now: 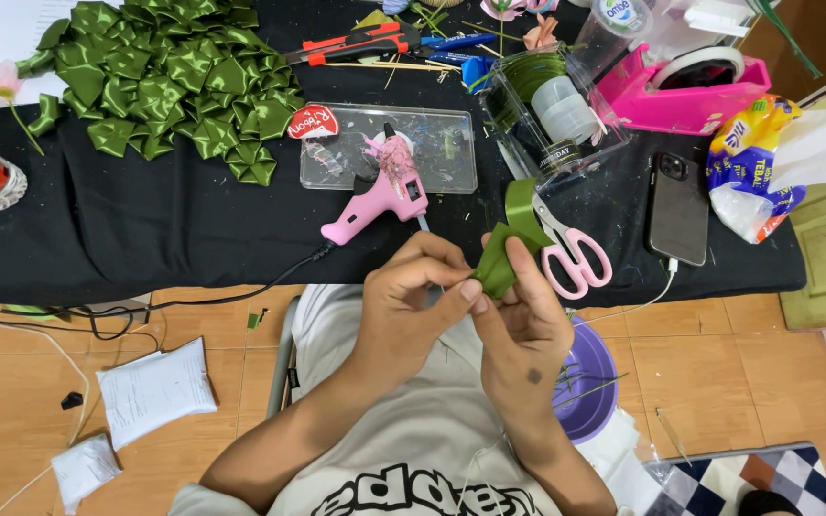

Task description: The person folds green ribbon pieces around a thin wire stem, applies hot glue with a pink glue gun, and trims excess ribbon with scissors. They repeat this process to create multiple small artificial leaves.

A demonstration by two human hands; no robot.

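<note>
Where your two hands meet over your lap, the grip is a double pinch: your left hand (403, 306) presses thumb and forefinger together on the lower fold of the ribbon (507, 244), while your right hand (526, 325) lays its forefinger along the strip and clamps it from behind, so the fold cannot spring open. That green satin strip stands just off the near edge of the worktop (145, 239), its free end curling up toward the scissors (571, 253), which lie within reach just beside it. Next to them the glue gun (384, 186) rests nozzle-up on a clear tray (451, 143), probably placed there to catch drips. Farther left, folded petals (174, 81) are heaped together on the black cloth. At the far right sit a pink tape dispenser (690, 91) and a phone (678, 205), well apart from your hands.
</note>
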